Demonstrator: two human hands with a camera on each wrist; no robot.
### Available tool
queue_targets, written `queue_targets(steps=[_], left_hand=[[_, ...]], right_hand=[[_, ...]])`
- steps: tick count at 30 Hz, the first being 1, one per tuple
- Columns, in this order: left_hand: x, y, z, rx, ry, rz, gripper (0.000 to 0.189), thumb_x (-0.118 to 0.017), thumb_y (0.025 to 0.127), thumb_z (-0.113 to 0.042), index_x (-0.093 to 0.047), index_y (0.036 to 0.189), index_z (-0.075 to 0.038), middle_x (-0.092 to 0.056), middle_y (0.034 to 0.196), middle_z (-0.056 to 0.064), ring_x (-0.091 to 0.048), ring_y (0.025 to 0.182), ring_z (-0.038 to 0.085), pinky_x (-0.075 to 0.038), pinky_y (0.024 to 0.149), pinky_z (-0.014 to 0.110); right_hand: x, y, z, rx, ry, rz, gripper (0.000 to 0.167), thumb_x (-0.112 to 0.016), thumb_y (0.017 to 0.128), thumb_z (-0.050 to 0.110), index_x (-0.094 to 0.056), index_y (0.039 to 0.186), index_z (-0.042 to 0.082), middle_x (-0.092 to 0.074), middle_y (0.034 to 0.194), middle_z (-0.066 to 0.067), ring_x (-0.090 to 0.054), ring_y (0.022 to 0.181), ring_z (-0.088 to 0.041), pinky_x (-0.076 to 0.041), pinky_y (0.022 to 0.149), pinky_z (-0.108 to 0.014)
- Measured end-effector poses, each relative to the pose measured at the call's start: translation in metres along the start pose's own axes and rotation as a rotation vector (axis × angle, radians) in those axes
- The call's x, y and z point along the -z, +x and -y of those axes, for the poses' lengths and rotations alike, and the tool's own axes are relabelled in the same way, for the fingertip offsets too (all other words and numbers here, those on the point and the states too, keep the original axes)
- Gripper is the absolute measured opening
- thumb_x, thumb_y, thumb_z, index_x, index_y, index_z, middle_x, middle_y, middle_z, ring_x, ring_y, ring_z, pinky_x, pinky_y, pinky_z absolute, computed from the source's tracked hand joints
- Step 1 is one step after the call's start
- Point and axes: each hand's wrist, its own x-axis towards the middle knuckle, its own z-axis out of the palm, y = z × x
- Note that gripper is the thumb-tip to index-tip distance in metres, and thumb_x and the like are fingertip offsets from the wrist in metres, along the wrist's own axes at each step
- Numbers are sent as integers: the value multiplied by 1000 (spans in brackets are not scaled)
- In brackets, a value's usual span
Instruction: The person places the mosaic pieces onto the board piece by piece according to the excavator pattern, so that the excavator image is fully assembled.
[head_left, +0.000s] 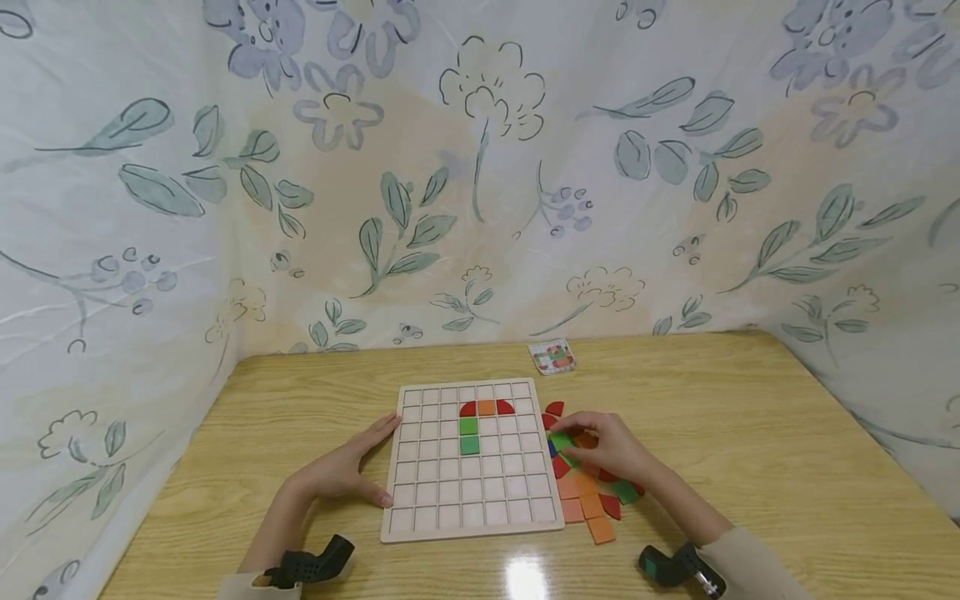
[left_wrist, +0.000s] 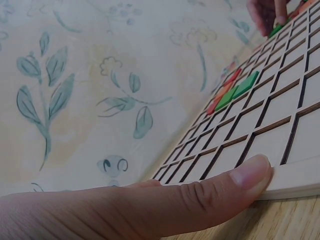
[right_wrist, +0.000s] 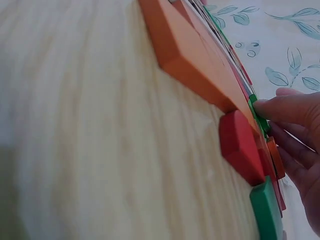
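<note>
A pale wooden grid board (head_left: 442,472) lies on the table with a red quarter-round tile (head_left: 468,409), an orange square (head_left: 487,407), another red quarter-round (head_left: 506,407) and two green squares (head_left: 468,426) in its cells. Along the board's left edge rests my left hand (head_left: 341,471), fingers extended and spread from the thumb. Its thumb (left_wrist: 252,172) lies against the rim. Beyond the right edge, my right hand (head_left: 611,446) pinches a green tile (head_left: 560,441) between thumb and fingers, over a pile of loose pieces. A blue piece (head_left: 552,449) peeks out beside it.
Orange squares (head_left: 601,529), red rounded pieces (head_left: 611,506) and a darker green piece (right_wrist: 267,207) lie loose right of the board, some under my right hand. A small printed pattern card (head_left: 552,357) sits behind the board. Floral cloth (head_left: 480,167) hangs at the table's back.
</note>
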Motion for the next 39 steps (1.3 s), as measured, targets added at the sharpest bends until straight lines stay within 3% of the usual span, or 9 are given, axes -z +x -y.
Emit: queue_targets(steps=[7,14,19,26,30,34,39], left_hand=[[1,1,6,-8,4,0,113,-83,63,-35,-14,149,-12,-4,155,14,0,139,40,-10,105,63],[0,2,7,-5,8,-1,113,-83,63,-36,-14,149,-12,-4,155,14,0,139,40,-10,106,63],[0,2,8,-7,12,0,113,-83,63,-37,-14,149,-13,-4,155,14,0,140,39,-10,105,63],[0,3,7,0,10,-6,113,-83,62,-37,-15,149,-13,-5,155,13,-1,140,39,-10,106,63],[1,4,7,2,10,-6,113,-83,62,-37,-15,149,-13,-5,155,13,-1,140,39,-10,106,63],[0,4,8,5,9,-4,113,-83,62,-37,-15,149,-14,-5,155,12,-1,140,38,-10,106,62],[0,4,7,7,13,-3,113,-83,62,-37,-14,149,-14,-5,155,13,-1,140,39,-10,106,63]], right_hand=[[-1,0,-2,-26,30,-53,23,-71,81,16,-68,104,14,-68,99,3,-62,89,-9,-52,81,-28],[-1,4,0,-47,75,-76,24,-72,80,16,-68,103,11,-69,97,-3,-63,88,-15,-52,82,-37],[-6,7,7,-57,88,-71,26,-72,79,18,-69,103,10,-69,100,-5,-63,91,-17,-52,81,-35],[-22,19,23,-44,192,-52,25,-74,77,17,-69,101,10,-69,99,-4,-64,93,-16,-52,82,-36],[-37,28,32,-9,98,-31,23,-75,77,19,-70,100,16,-69,98,5,-62,96,-11,-51,84,-30],[-51,38,38,68,29,-21,22,-74,78,17,-71,99,14,-69,97,6,-61,94,-11,-50,83,-28],[-62,48,44,76,0,22,21,-73,79,17,-70,99,14,-69,97,7,-60,95,-9,-49,86,-28]])
